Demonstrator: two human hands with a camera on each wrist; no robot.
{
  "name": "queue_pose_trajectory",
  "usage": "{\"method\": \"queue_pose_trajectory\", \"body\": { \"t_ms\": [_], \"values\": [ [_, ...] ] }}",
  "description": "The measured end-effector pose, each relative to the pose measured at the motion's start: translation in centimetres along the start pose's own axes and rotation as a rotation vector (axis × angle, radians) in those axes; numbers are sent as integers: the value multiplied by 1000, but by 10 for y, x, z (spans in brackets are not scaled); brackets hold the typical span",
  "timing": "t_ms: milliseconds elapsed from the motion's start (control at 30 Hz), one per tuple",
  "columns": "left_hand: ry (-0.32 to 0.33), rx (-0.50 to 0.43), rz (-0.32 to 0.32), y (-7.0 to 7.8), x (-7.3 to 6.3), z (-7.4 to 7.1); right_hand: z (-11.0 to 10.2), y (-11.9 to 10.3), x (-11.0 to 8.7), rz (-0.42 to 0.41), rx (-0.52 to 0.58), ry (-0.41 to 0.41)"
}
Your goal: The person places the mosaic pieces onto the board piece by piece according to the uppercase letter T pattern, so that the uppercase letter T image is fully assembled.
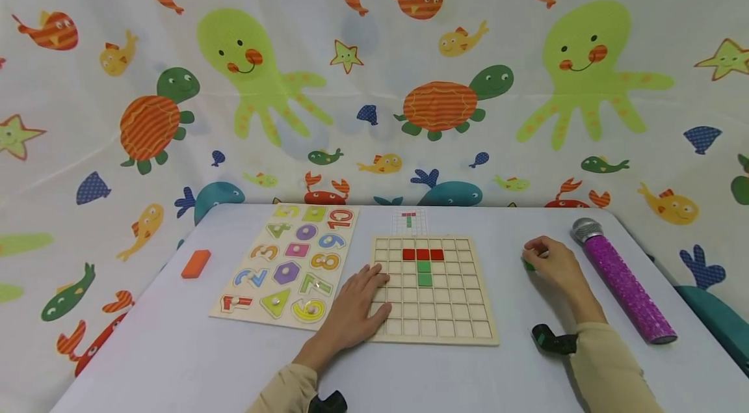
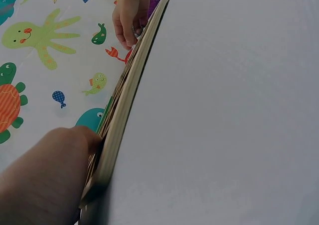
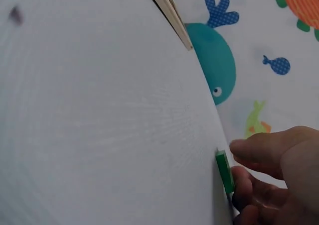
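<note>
My left hand (image 1: 354,306) rests on the left edge of a wooden grid board (image 1: 435,330), its fingers spread and fairly straight. On the board, three red tiles (image 1: 422,255) form a row, with two green tiles (image 1: 424,273) in a column under the middle one. My right hand (image 1: 552,263) is low over the table at the right, fingers bent around a small green tile (image 3: 225,171). In the right wrist view, a fingertip lies right at the tile's side, while the thumb (image 3: 249,148) stands a little apart from it.
A wooden number-and-shape puzzle (image 1: 257,273) lies left of the board, with an orange block (image 1: 196,264) farther left. A small printed pattern card (image 1: 418,221) is behind the board. A glittery purple microphone (image 1: 629,286) lies right of my right hand. A patterned curtain (image 1: 374,88) hangs behind.
</note>
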State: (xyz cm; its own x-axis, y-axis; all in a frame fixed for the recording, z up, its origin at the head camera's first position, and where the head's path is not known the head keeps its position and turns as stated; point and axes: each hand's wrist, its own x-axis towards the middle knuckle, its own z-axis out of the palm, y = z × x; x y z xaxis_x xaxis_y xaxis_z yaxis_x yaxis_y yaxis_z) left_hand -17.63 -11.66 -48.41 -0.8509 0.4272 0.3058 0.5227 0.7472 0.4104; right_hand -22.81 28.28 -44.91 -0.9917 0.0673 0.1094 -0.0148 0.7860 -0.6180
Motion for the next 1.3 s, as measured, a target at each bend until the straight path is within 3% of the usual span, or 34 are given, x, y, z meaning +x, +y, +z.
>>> {"method": "queue_pose_trajectory", "body": {
  "t_ms": [433,567,1100,1300],
  "values": [
    [-13,-7,-3,0,1,0,-20,6,-2,28,-83,-224],
    [-17,-1,-7,0,0,2,-22,8,-3,12,-86,-224],
    [-12,6,-7,-1,1,0,-17,10,-3,67,104,-147],
    [-8,7,-10,-1,1,1,-12,6,-1,33,110,-117]
  ]
}}
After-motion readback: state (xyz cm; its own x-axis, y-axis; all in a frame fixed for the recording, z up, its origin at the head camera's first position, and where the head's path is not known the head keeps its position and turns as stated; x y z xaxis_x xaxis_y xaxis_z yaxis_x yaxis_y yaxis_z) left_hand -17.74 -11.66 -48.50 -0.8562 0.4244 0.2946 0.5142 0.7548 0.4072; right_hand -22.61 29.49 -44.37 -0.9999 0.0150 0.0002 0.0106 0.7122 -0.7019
